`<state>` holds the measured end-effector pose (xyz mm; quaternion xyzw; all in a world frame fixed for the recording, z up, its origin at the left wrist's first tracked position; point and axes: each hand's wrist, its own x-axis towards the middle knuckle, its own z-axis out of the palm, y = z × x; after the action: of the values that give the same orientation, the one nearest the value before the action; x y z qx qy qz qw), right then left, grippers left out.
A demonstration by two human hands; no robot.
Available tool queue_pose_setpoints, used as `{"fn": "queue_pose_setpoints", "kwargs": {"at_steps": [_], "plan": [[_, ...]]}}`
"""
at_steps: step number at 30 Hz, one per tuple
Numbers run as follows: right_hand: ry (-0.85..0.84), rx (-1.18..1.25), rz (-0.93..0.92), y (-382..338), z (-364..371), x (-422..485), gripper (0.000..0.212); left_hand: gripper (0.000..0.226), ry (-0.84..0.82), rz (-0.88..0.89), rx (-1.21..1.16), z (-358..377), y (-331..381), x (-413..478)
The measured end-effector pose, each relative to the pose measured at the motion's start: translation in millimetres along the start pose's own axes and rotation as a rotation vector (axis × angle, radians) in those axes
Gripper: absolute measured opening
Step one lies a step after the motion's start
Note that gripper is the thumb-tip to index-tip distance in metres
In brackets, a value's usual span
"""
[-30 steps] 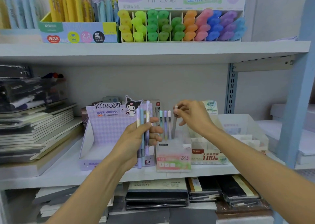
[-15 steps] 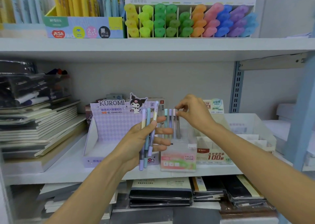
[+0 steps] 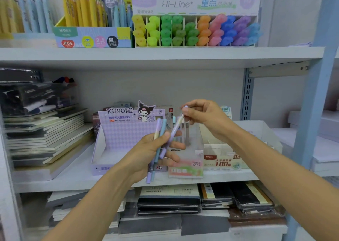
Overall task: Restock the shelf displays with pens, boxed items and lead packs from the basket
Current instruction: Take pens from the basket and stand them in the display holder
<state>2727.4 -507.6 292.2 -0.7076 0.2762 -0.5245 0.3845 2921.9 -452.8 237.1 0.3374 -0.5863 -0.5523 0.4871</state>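
At shelf (image 3: 73,178): left hand (image 3: 146,152), three pens (image 3: 156,158); right hand (image 3: 201,117) pinches one

Left hand (image 3: 145,152) gripping pastel pens (image 3: 158,129), right hand (image 3: 203,116) pinching one pen (image 3: 174,128)

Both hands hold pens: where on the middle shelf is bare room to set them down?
Bare shelf shows between the notebook stack and the Kuromi box, toward the front edge. Its tray floor looks bare too. Rightward it is crowded: Fruit Soda holder, lead-pack box and white bin stand side by side.
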Motion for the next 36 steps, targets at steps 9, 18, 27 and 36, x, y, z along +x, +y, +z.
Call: {"fn": "queue_pose_setpoints", "kwargs": {"at_steps": [9, 18, 27, 36], "plan": [[0.041, -0.147, 0.095, 8, -16, -34, 0.023, 0.024, 0.433, 0.235, -0.058, -2, 1, -8], [-0.242, -0.376, 0.082, 8, 6, -55, 0.026, 0.022, 0.510, 0.365, -0.081, 15, 9, -17], [-0.161, -0.401, -0.163, -21, 33, -22, 0.016, 0.011, 0.372, 0.312, 0.169, 20, 9, -13], [0.304, -0.498, -0.152, -7, -22, 6, 0.010, 0.022, 0.300, 0.117, -0.037, -2, 12, 3]]}}
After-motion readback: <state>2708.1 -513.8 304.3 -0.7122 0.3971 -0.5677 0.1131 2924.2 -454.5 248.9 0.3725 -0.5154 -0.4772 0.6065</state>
